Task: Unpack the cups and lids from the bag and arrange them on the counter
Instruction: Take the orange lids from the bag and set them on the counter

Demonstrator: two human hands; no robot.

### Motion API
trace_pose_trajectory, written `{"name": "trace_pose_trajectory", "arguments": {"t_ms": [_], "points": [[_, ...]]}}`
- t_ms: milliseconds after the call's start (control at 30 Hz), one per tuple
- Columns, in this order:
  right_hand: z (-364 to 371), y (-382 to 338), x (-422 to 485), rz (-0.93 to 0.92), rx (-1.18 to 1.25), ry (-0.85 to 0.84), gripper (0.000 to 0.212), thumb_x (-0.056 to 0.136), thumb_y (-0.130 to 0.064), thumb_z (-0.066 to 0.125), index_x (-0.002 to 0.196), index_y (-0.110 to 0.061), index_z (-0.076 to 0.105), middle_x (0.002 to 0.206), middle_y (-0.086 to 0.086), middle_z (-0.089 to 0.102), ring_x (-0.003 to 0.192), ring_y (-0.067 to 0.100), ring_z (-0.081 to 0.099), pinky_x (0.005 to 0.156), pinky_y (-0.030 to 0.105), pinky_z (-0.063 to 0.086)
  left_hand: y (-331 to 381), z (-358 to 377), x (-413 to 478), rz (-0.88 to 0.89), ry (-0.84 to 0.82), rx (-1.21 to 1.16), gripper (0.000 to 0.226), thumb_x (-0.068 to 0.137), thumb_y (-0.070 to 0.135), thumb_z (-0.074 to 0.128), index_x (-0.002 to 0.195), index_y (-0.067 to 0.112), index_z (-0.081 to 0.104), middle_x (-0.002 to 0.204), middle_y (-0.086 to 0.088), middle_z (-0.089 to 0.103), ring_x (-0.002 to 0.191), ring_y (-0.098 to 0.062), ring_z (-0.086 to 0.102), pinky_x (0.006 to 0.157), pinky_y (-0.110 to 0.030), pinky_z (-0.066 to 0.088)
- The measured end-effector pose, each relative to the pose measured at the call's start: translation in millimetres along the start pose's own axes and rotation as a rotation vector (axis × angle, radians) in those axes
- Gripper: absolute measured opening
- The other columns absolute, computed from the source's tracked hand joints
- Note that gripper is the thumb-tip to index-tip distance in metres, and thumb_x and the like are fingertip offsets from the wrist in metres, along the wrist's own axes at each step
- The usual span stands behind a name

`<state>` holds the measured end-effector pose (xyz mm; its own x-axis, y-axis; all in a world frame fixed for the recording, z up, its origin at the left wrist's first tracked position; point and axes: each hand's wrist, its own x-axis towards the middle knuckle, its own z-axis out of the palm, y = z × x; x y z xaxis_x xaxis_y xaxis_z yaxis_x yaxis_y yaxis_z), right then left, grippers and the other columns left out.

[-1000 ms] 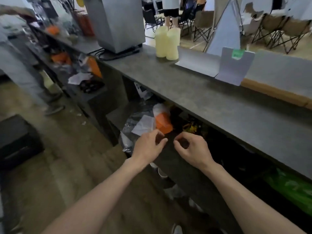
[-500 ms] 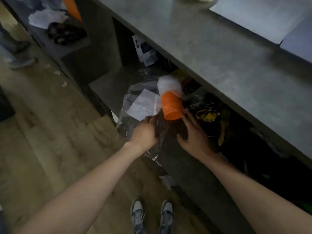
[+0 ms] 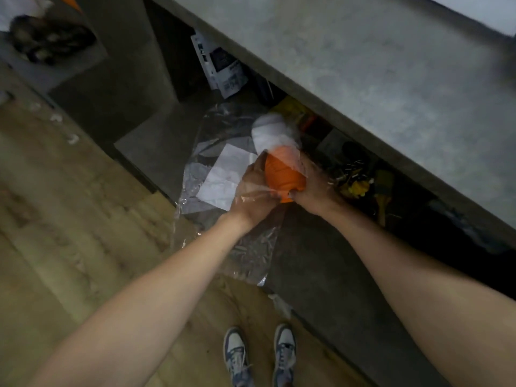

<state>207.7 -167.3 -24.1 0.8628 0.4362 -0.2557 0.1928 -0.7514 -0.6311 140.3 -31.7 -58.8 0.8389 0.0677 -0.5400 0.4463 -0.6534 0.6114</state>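
Observation:
A clear plastic bag [image 3: 223, 152] lies on the low shelf [image 3: 150, 146] under the grey counter [image 3: 377, 68]. Inside it sits an orange stack of cups [image 3: 282, 174] with a white stack [image 3: 272, 132] behind it, and a white paper slip [image 3: 226, 177]. My left hand [image 3: 252, 196] grips the orange stack from the left through the plastic. My right hand [image 3: 312, 188] holds the same stack from the right and below. Whether lids are in the bag is hidden.
A black-and-white box [image 3: 220, 65] leans at the back of the shelf. Yellow and dark clutter [image 3: 360, 182] fills the shelf to the right. The wooden floor [image 3: 69, 233] and my shoes [image 3: 259, 356] are below. The counter edge overhangs the bag.
The view has tilted down toward the shelf. Both hands moved from just in front of the bag to closing around the orange cup stack, which is lifted slightly toward me.

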Motion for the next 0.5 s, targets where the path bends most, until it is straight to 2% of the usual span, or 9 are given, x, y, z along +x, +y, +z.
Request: {"name": "trace_pose_trajectory", "arguments": {"t_ms": [67,100,167,233,267,300,367,433,500], "points": [[1,1,-5,0.021,-0.001,0.011,0.086,0.085,-0.015,0.073,0.155,-0.018,0.024,0.159,0.009,0.033,0.145,0.025,0.031,0.114,0.03,0.024,3,2,-3,0.046,0.08,-0.177,0.048,0.1,0.026,0.052,0.142,0.003,0.047,0.148,-0.015,0.045,0.14,-0.03,0.038,0.118,-0.04,0.026],[0,-3,-9,0.025,-0.008,0.023,0.084,0.085,-0.015,0.073,0.155,-0.02,0.026,0.158,0.008,0.034,0.145,0.025,0.032,0.113,0.031,0.025,6,1,-10,0.095,0.203,-0.264,0.056,0.095,0.021,0.061,0.145,0.003,0.042,0.147,-0.016,0.047,0.137,-0.03,0.042,0.116,-0.038,0.032],[-2,-8,-17,0.024,-0.011,0.066,0.081,0.085,-0.016,0.073,0.153,-0.022,0.03,0.156,0.008,0.038,0.142,0.026,0.036,0.11,0.032,0.031,4,3,-16,0.194,0.394,-0.491,0.077,0.083,0.007,0.074,0.149,0.003,0.034,0.143,-0.016,0.05,0.131,-0.025,0.049,0.107,-0.024,0.042],[-5,-12,-26,0.013,0.005,0.083,0.083,0.082,-0.014,0.075,0.152,-0.022,0.033,0.155,0.008,0.039,0.14,0.027,0.039,0.108,0.035,0.035,5,3,-25,0.208,0.424,-0.568,0.08,0.078,-0.005,0.075,0.148,0.002,0.035,0.138,-0.01,0.054,0.123,-0.016,0.054,0.097,-0.011,0.046],[-6,-13,-30,0.013,0.006,0.082,0.084,0.08,-0.014,0.076,0.152,-0.022,0.033,0.155,0.008,0.037,0.14,0.027,0.038,0.107,0.035,0.036,4,5,-27,0.214,0.423,-0.575,0.079,0.077,-0.007,0.075,0.146,0.004,0.038,0.136,-0.007,0.055,0.121,-0.015,0.055,0.097,-0.016,0.049],[-7,-13,-34,0.016,0.009,0.076,0.086,0.078,-0.014,0.077,0.152,-0.022,0.034,0.156,0.008,0.035,0.14,0.027,0.038,0.107,0.035,0.036,3,4,-31,0.215,0.428,-0.557,0.077,0.075,-0.008,0.076,0.142,0.01,0.044,0.136,-0.007,0.056,0.121,-0.017,0.056,0.099,-0.026,0.051],[-9,-15,-43,0.019,0.04,0.064,0.087,0.075,-0.014,0.079,0.151,-0.022,0.037,0.155,0.007,0.035,0.138,0.028,0.04,0.107,0.038,0.038,2,2,-40,0.242,0.442,-0.527,0.071,0.069,-0.004,0.078,0.122,0.035,0.052,0.136,-0.009,0.056,0.122,-0.024,0.057,0.098,-0.045,0.052],[-12,-17,-52,0.031,0.092,0.055,0.088,0.072,-0.018,0.082,0.149,-0.024,0.04,0.152,0.007,0.039,0.136,0.027,0.042,0.106,0.043,0.042,0,-3,-50,0.262,0.446,-0.478,0.069,0.065,0.002,0.081,0.105,0.049,0.051,0.136,-0.005,0.055,0.121,-0.025,0.058,0.093,-0.048,0.054],[-15,-20,-62,0.056,0.161,0.043,0.087,0.068,-0.03,0.081,0.146,-0.027,0.044,0.148,0.006,0.044,0.132,0.025,0.046,0.104,0.046,0.044,3,-11,-65,0.236,0.388,-0.498,0.066,0.062,0.008,0.084,0.113,0.04,0.056,0.13,0.002,0.059,0.116,-0.022,0.06,0.089,-0.042,0.056]]}}
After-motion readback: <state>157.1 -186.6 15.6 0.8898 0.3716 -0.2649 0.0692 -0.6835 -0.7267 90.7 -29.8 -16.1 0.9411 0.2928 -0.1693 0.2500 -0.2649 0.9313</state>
